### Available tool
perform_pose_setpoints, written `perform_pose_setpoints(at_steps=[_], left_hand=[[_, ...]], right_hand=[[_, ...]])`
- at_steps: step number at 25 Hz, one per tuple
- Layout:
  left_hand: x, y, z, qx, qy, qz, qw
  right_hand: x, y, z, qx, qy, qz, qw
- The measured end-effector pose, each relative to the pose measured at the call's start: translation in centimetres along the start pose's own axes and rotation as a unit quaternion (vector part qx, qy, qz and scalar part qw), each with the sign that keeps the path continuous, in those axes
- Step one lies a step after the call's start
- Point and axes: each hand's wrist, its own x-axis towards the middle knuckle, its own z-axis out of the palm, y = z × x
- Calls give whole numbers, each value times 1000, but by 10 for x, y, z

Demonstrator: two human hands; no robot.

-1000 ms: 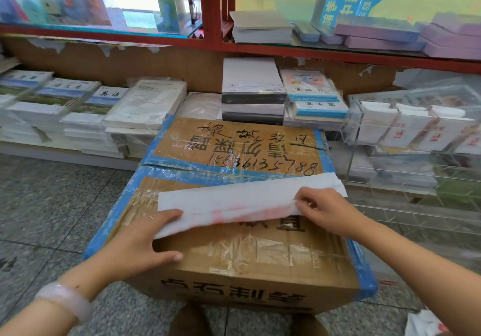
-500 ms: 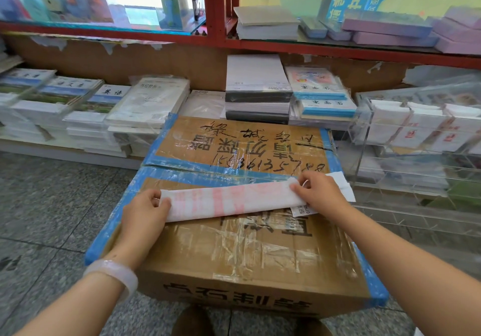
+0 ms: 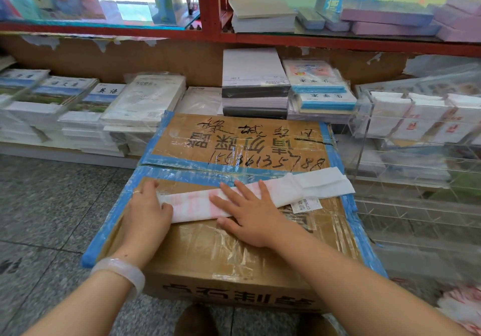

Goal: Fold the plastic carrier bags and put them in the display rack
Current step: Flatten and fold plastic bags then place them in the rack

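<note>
A white plastic carrier bag point(image 3: 307, 188) with faint red print lies folded into a long narrow strip across the top of a taped cardboard box point(image 3: 234, 244). My left hand point(image 3: 145, 218) holds down the strip's left end, thumb over its edge. My right hand point(image 3: 250, 218) lies flat on the strip's middle with straight, spread fingers. The strip's right end, with the handles, sticks out past my right hand. A clear acrylic display rack point(image 3: 421, 169) stands to the right of the box, and its top tier holds folded white bags point(image 3: 416, 117).
Stacks of exercise books and paper packs point(image 3: 255, 83) fill the low shelf behind the box. A red-framed shelf point(image 3: 208, 31) runs above them. Grey stone floor point(image 3: 46, 205) lies to the left. More red-and-white plastic point(image 3: 460, 307) lies on the floor at bottom right.
The bag went from a wider sheet to a narrow strip. My right hand slid from the strip's right end to its middle and flattened; my left hand stayed at the left end.
</note>
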Motion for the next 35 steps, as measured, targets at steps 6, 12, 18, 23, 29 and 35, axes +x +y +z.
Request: perform_pose_setpoints(at_steps=[6, 12, 18, 23, 29, 35], left_hand=[[-16, 32, 36, 169, -130, 312, 926], [-7, 4, 23, 256, -156, 115, 947], [-9, 9, 15, 260, -109, 101, 954], [-19, 22, 7, 260, -105, 179, 943], [-68, 36, -10, 204, -213, 327, 898], [-92, 33, -3, 113, -350, 428, 826]], right_hand=[[3, -1, 6, -4, -1, -3, 1000], [-22, 42, 3, 4, 12, 67, 998], [-71, 90, -16, -59, -12, 192, 980], [-96, 58, -38, -11, 18, 178, 984], [-119, 19, -32, -28, 2, 35, 999], [-136, 11, 0, -102, -46, 19, 994]])
